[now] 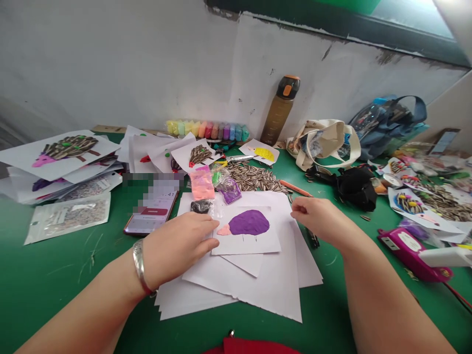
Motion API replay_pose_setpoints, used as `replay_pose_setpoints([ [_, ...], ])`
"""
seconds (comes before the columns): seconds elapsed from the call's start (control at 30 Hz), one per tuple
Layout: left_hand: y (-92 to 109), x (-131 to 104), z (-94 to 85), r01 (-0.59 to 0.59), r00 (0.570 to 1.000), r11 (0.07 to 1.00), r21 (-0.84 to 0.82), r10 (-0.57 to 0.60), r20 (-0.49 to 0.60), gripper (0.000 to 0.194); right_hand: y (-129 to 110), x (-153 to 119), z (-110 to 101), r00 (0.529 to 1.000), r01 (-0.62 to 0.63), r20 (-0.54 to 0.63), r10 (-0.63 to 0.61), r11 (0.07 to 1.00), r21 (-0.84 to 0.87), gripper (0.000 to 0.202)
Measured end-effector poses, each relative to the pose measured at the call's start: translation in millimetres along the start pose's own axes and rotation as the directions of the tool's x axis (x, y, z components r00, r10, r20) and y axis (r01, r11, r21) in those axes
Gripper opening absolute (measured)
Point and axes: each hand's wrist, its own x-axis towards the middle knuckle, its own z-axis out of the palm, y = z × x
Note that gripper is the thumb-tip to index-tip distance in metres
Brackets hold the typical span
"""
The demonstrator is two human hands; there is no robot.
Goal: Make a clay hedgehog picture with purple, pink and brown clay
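A small white card (273, 244) lies on stacked white paper, bearing a flat purple clay body (250, 222), a pink clay snout and short drawn leg lines. My left hand (184, 241), with a silver bangle at the wrist, has its fingers stretched out at the card's left edge, holding nothing visible. My right hand (317, 219) is right of the card, above the paper's edge, its fingers curled in a pinch; whatever they hold is hidden. Beyond the card are a pile of sunflower seeds (254, 178), a pink clay packet (202, 183), a purple clay packet (230, 189) and a black clay packet (200, 206).
Finished seed hedgehog pictures (70, 150) are stacked at left, near a phone (153, 206). Along the wall stand a row of coloured clay (208, 130), a bottle (278, 110) and a cloth bag (324, 142). A magenta glue-gun-like device (411, 253) lies at right.
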Motion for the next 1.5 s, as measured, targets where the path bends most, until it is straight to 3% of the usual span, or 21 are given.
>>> replay_pose_setpoints([
  [0.1,0.3,-0.5,-1.1,0.005,1.000,1.000,-0.003,-0.005,0.012,0.026,-6.8,-2.9,3.6,0.993,0.035,-0.120,-0.003,0.965,0.260,0.011],
  [0.23,1.0,1.5,-1.4,-0.016,0.999,1.000,-0.013,0.017,0.027,0.022,-34.0,-7.6,17.8,0.968,0.250,-0.110,-0.225,0.855,0.453,0.011],
  [0.4,1.5,1.4,0.8,-0.029,0.998,0.999,0.022,0.028,0.049,0.022,-77.8,-5.3,32.5,0.862,0.494,-0.059,-0.504,0.805,0.328,0.020],
  [0.53,1.4,0.7,4.3,-0.037,0.999,0.999,0.014,0.036,0.039,0.021,-97.6,8.7,44.5,0.765,0.641,-0.128,-0.631,0.726,0.247,0.020],
  [0.63,1.3,0.5,6.6,-0.036,0.999,0.999,0.011,0.036,0.017,0.019,-103.0,18.0,53.4,0.757,0.653,-0.180,-0.628,0.719,0.238,0.016],
  [0.77,2.2,0.3,7.5,-0.038,0.999,0.999,0.007,0.038,-0.008,0.018,-100.5,22.5,60.3,0.742,0.670,-0.157,-0.651,0.722,0.173,0.016],
  [1.13,3.5,1.8,8.2,-0.030,0.999,1.000,0.002,0.030,0.015,0.019,-92.7,19.3,62.1,0.587,0.797,-0.107,-0.802,0.596,-0.097,0.024],
  [1.5,2.2,2.6,9.4,-0.046,0.999,0.999,0.017,0.046,0.016,0.019,-95.5,22.1,61.3,0.556,0.829,-0.081,-0.827,0.559,-0.017,0.023],
])
